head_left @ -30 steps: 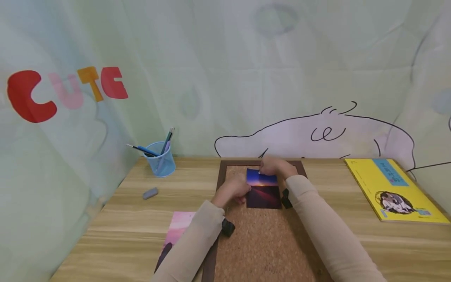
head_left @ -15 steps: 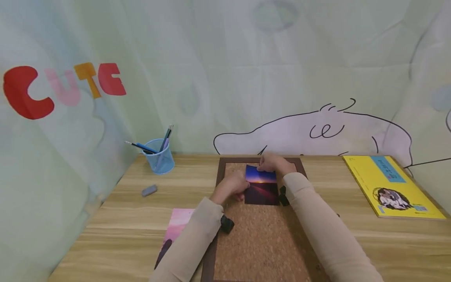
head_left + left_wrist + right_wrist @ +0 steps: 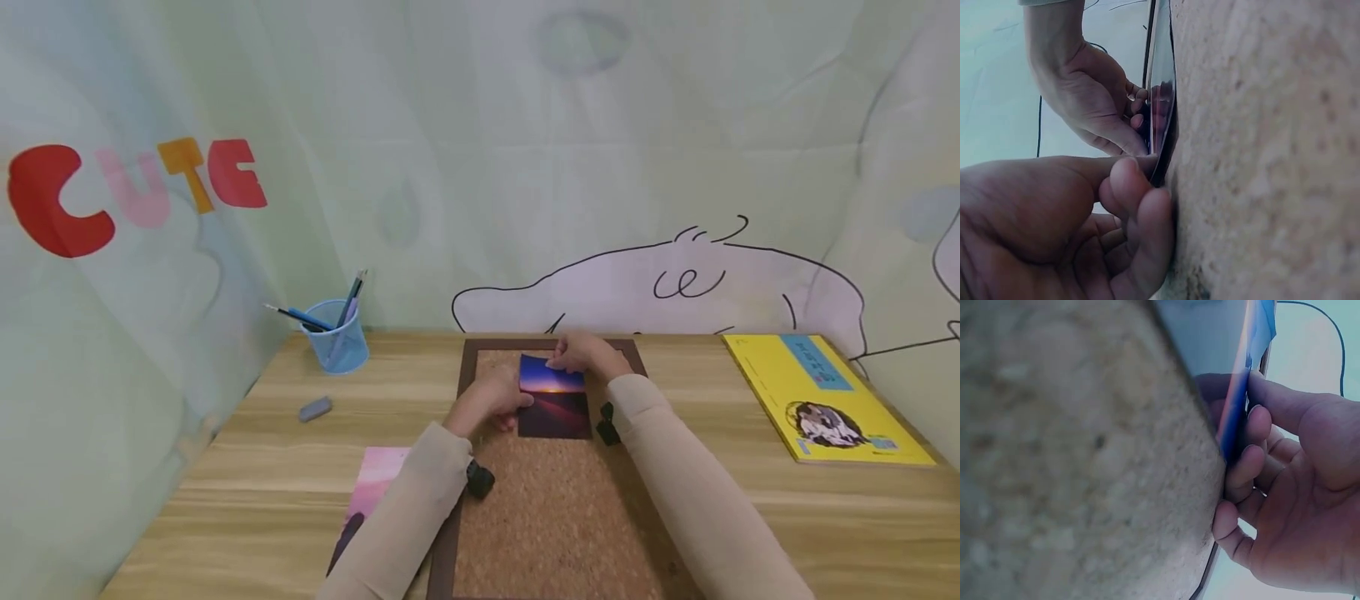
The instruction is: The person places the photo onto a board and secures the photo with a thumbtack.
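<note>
Sunset photo (image 3: 553, 416) has roomy corkboard (image 3: 555, 517) beyond its near edge.

1. Long, plain beige left sleeve (image 3: 407, 512), lightly creased.
2. Matching beige right sleeve (image 3: 697, 482).
3. Left wrist device (image 3: 481, 481): small, black, blocky; right wrist device (image 3: 608, 425): also black.
4. Left hand (image 3: 497, 395) and right hand (image 3: 586, 353): bare.

2 arms (image 3: 408, 517) stretched forward, hands (image 3: 491, 396) near each other, fingers (image 3: 1152, 228) curled, right hand (image 3: 581, 352) farther forward

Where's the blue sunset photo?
Head view, just right of centre: photo at far end of board, left hand pinching its left edge, right hand its far edge.
</note>
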Motion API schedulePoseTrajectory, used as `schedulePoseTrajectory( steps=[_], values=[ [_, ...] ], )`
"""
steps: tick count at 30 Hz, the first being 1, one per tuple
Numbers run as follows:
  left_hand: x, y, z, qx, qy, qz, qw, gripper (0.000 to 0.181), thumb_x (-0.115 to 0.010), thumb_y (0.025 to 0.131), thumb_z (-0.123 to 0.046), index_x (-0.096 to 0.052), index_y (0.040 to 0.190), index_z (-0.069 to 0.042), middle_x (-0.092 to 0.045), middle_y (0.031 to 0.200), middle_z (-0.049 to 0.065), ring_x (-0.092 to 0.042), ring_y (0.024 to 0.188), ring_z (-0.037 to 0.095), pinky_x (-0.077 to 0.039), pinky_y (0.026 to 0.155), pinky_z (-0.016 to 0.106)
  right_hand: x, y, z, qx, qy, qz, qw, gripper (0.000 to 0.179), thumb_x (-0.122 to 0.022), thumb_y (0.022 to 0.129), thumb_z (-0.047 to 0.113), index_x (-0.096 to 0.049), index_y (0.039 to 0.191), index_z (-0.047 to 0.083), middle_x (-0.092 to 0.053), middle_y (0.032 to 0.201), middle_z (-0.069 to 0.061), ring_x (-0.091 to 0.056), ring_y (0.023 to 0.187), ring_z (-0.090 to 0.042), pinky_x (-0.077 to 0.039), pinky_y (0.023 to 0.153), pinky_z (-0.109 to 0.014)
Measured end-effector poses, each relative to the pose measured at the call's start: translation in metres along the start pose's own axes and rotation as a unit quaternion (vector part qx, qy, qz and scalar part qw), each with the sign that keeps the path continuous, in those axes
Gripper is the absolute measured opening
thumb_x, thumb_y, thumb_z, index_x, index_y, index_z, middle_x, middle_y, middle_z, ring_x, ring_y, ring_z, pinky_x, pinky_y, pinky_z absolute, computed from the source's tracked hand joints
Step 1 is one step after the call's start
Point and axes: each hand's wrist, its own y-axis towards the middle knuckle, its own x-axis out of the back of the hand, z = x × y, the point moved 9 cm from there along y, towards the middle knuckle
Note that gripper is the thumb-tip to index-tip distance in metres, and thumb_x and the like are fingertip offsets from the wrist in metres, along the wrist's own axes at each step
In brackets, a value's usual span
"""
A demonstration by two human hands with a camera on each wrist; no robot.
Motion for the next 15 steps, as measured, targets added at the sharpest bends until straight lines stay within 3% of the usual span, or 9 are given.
schedulePoseTrajectory(
  steps=[10,15],
  values=[
    [0.0005,0.0006,-0.0004,0.012,0.044,-0.003,0.9990,0.029,-0.068,0.097,-0.020,-0.058,0.111,0.003,-0.058,0.053,0.006,-0.055,0.039,0.013,-0.047,0.039,0.023,0.0022,-0.0084,0.0020,0.016,-0.031,-0.004,0.9994,0.019,-0.066,0.098,0.024,-0.061,0.094,0.006,-0.059,0.086,-0.004,-0.055,0.081,-0.018,-0.042,0.068,-0.029],
    [-0.0011,0.0013,0.0002,0.012,0.052,-0.001,0.9986,0.033,-0.069,0.096,-0.019,-0.057,0.115,0.005,-0.057,0.052,0.006,-0.054,0.038,0.012,-0.047,0.039,0.022,0.0015,-0.0106,0.0051,0.030,-0.059,-0.005,0.9978,0.019,-0.067,0.097,0.021,-0.064,0.098,0.003,-0.063,0.087,-0.005,-0.057,0.081,-0.018,-0.046,0.069,-0.030]
  ],
)
